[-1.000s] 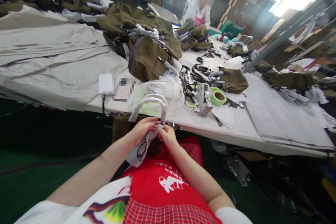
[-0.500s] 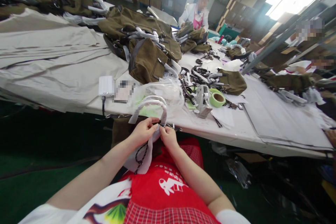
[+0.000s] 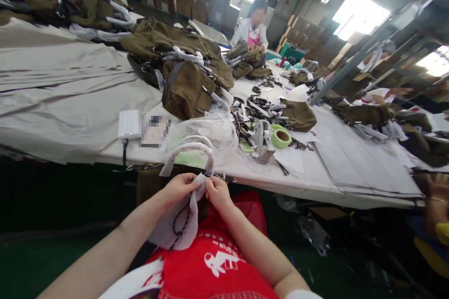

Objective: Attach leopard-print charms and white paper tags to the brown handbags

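Note:
A dark olive bag (image 3: pixel 149 184) hangs at the table's front edge, its two handles (image 3: pixel 191 146) wrapped in white film and standing upright. My left hand (image 3: pixel 180 189) is closed, its thumb and fingers pinching the top of a thin white sheet (image 3: pixel 190 232). Close beside it, my right hand (image 3: pixel 218 192) pinches the same sheet's upper corner, just below the near handle's base. A black patterned cord (image 3: pixel 179 224) hangs in a loop against the sheet. The fingertips cover whatever small part lies between the hands.
Behind the bag lie clear plastic bags (image 3: pixel 213 131), a tape dispenser (image 3: pixel 261 138) and a green tape roll (image 3: pixel 280 136). A white box with a cable (image 3: pixel 129 124) is at left. Olive bags (image 3: pixel 187 88) are piled further back. A co-worker (image 3: pixel 250 32) stands across the table (image 3: pixel 84 126).
The view has shifted, so the scene sits lower and further left. My left fingers have moved from beside the handle base onto the sheet's top; the right hand still pinches there.

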Action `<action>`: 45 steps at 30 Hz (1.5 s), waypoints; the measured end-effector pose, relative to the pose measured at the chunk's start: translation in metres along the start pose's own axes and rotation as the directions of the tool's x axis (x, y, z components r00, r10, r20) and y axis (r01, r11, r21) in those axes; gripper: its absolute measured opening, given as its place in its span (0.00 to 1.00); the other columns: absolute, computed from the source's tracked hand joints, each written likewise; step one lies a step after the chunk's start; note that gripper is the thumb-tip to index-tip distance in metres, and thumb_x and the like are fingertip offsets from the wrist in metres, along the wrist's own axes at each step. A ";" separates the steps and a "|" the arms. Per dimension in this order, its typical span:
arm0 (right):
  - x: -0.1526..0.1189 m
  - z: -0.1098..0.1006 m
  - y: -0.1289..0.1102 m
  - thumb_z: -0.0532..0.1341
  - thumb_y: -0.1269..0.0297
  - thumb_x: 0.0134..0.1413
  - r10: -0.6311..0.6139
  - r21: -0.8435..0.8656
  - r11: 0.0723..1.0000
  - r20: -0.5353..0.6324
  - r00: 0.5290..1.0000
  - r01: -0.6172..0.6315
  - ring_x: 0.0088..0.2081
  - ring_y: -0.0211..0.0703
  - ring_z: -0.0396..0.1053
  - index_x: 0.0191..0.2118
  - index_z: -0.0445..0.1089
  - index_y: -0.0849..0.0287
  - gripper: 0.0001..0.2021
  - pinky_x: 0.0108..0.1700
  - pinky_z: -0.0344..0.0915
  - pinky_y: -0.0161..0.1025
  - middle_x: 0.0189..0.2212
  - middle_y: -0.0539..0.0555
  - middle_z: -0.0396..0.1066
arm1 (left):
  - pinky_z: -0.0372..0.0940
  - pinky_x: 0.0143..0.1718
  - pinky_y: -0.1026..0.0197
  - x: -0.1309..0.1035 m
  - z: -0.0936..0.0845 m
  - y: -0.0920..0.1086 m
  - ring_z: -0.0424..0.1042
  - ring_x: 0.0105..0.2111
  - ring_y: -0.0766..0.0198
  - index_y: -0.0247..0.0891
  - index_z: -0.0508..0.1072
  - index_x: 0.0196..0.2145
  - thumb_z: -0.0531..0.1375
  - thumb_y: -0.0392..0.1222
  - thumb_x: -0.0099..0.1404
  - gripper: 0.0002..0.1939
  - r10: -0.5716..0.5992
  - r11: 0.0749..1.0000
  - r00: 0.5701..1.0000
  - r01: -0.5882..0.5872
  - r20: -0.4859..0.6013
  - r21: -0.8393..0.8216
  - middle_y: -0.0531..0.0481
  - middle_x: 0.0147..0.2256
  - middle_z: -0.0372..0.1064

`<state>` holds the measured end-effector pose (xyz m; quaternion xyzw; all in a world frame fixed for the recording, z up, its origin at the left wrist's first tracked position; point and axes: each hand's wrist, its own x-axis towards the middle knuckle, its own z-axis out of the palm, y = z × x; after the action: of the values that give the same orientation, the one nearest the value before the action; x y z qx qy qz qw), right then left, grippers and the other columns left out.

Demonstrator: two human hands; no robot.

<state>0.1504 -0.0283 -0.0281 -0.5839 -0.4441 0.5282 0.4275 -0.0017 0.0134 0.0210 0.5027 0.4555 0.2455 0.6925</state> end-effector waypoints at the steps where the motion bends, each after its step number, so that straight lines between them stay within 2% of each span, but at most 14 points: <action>1: -0.002 -0.004 -0.004 0.56 0.45 0.55 0.037 -0.041 0.999 0.044 0.998 -0.036 0.13 0.32 0.55 0.24 0.63 0.57 0.20 0.17 0.50 0.30 0.13 0.45 0.61 | 0.62 0.30 0.61 0.000 0.001 0.000 0.68 0.27 0.61 0.33 0.75 0.28 0.69 0.59 0.43 0.25 0.012 1.000 1.000 -0.012 -0.018 0.006 0.49 0.25 0.73; 4: -0.003 -0.033 -0.023 0.56 0.44 0.56 0.046 -0.182 0.983 0.074 0.996 -0.032 0.14 0.34 0.59 0.25 0.67 0.58 0.21 0.18 0.54 0.31 0.15 0.48 0.66 | 0.62 0.31 0.60 0.001 -0.003 -0.001 0.69 0.28 0.59 0.33 0.77 0.28 0.68 0.60 0.44 0.25 0.036 0.995 0.996 -0.029 -0.077 0.092 0.48 0.25 0.73; 6: 0.001 -0.069 -0.039 0.56 0.46 0.58 -0.112 -0.270 0.959 -0.093 0.989 0.083 0.17 0.36 0.63 0.28 0.69 0.59 0.20 0.22 0.58 0.32 0.17 0.49 0.68 | 0.63 0.32 0.59 0.002 -0.007 -0.003 0.70 0.29 0.57 0.33 0.78 0.30 0.67 0.62 0.45 0.27 0.019 0.991 0.996 -0.007 -0.085 0.135 0.47 0.27 0.75; 8: 0.011 -0.115 -0.055 0.56 0.48 0.58 -0.306 -0.396 0.906 -0.374 0.876 0.148 0.22 0.39 0.67 0.32 0.72 0.59 0.18 0.29 0.63 0.34 0.21 0.51 0.70 | 0.64 0.33 0.58 0.003 -0.011 -0.007 0.72 0.31 0.54 0.34 0.78 0.31 0.67 0.64 0.45 0.28 0.000 0.988 0.998 0.010 -0.069 0.156 0.45 0.29 0.77; 10: 0.024 -0.165 -0.068 0.56 0.51 0.57 -0.429 -0.527 0.846 -0.591 0.683 0.075 0.31 0.43 0.70 0.36 0.73 0.60 0.17 0.38 0.65 0.38 0.29 0.55 0.74 | 0.66 0.35 0.57 0.005 -0.014 -0.011 0.73 0.33 0.52 0.35 0.78 0.32 0.66 0.66 0.45 0.30 -0.003 0.985 0.999 0.011 -0.048 0.171 0.44 0.32 0.78; 11: 0.031 -0.188 -0.072 0.56 0.53 0.56 -0.443 -0.559 0.829 -0.641 0.627 0.013 0.35 0.46 0.70 0.38 0.74 0.60 0.17 0.41 0.64 0.39 0.34 0.58 0.75 | 0.67 0.36 0.56 0.006 -0.014 -0.012 0.74 0.35 0.51 0.36 0.78 0.33 0.66 0.66 0.45 0.30 0.001 0.983 0.999 0.007 -0.043 0.183 0.44 0.33 0.78; 12: 0.039 -0.207 -0.075 0.57 0.54 0.55 -0.431 -0.570 0.821 -0.653 0.623 -0.029 0.38 0.47 0.70 0.38 0.75 0.61 0.16 0.43 0.64 0.40 0.36 0.60 0.75 | 0.67 0.37 0.56 0.006 -0.015 -0.014 0.74 0.36 0.50 0.36 0.78 0.33 0.65 0.67 0.46 0.30 0.005 0.980 0.999 0.003 -0.040 0.197 0.44 0.34 0.79; 14: 0.052 -0.234 -0.077 0.59 0.55 0.52 -0.384 -0.565 0.823 -0.626 0.679 -0.055 0.37 0.48 0.71 0.30 0.76 0.60 0.14 0.41 0.65 0.40 0.32 0.58 0.76 | 0.68 0.39 0.55 0.008 -0.015 -0.017 0.75 0.38 0.48 0.37 0.78 0.34 0.64 0.67 0.47 0.30 0.009 0.977 0.999 -0.001 -0.037 0.212 0.44 0.35 0.79; 17: 0.067 -0.247 -0.076 0.60 0.55 0.48 -0.337 -0.544 0.839 -0.563 0.755 -0.031 0.29 0.46 0.71 0.22 0.74 0.59 0.15 0.34 0.65 0.37 0.22 0.53 0.73 | 0.69 0.40 0.53 0.011 -0.015 -0.023 0.75 0.39 0.46 0.40 0.77 0.32 0.65 0.68 0.45 0.29 0.018 0.978 0.998 -0.006 -0.054 0.209 0.44 0.35 0.80; 24: 0.053 -0.240 -0.065 0.60 0.52 0.46 -0.377 -0.540 0.841 -0.607 0.699 -0.015 0.38 0.48 0.71 0.25 0.74 0.60 0.15 0.41 0.64 0.38 0.31 0.57 0.76 | 0.70 0.40 0.54 0.014 -0.012 -0.019 0.75 0.38 0.46 0.40 0.77 0.30 0.65 0.69 0.43 0.29 0.019 0.984 0.997 -0.005 -0.078 0.180 0.45 0.34 0.79; 30: 0.037 -0.236 -0.046 0.56 0.55 0.50 -0.198 -0.439 0.892 -0.592 0.781 -0.107 0.23 0.41 0.69 0.26 0.72 0.60 0.15 0.28 0.62 0.35 0.21 0.52 0.72 | 0.68 0.39 0.54 0.004 -0.005 -0.001 0.75 0.37 0.47 0.39 0.77 0.28 0.67 0.67 0.41 0.28 0.014 0.987 0.995 0.001 -0.094 0.158 0.44 0.32 0.79; 35: 0.027 -0.228 -0.051 0.59 0.60 0.49 -0.100 -0.422 0.890 -0.551 0.828 -0.174 0.19 0.38 0.66 0.23 0.70 0.61 0.11 0.25 0.60 0.33 0.18 0.53 0.71 | 0.67 0.34 0.58 0.003 -0.003 -0.004 0.74 0.32 0.52 0.37 0.78 0.29 0.67 0.62 0.45 0.24 0.052 0.986 0.991 -0.032 -0.121 0.166 0.45 0.30 0.77; 40: 0.005 -0.153 -0.060 0.61 0.55 0.50 -0.068 -0.311 0.950 -0.181 0.981 0.008 0.20 0.36 0.65 0.29 0.72 0.61 0.13 0.24 0.61 0.32 0.21 0.51 0.72 | 0.65 0.33 0.59 0.004 0.000 -0.009 0.73 0.31 0.54 0.35 0.78 0.30 0.65 0.55 0.50 0.19 0.111 0.966 0.981 -0.069 -0.161 0.248 0.46 0.29 0.77; 45: -0.005 -0.064 -0.054 0.63 0.53 0.52 0.003 -0.145 0.989 0.173 0.985 0.022 0.20 0.34 0.64 0.30 0.73 0.61 0.14 0.24 0.61 0.31 0.22 0.49 0.72 | 0.63 0.32 0.60 0.004 0.004 -0.007 0.72 0.30 0.56 0.34 0.78 0.31 0.62 0.50 0.52 0.16 0.167 0.928 0.968 -0.089 -0.189 0.361 0.48 0.28 0.76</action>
<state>0.2105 -0.0224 0.0301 -0.5635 -0.5200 0.5409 0.3457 0.0025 0.0119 0.0137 0.6167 0.5304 0.2589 0.5209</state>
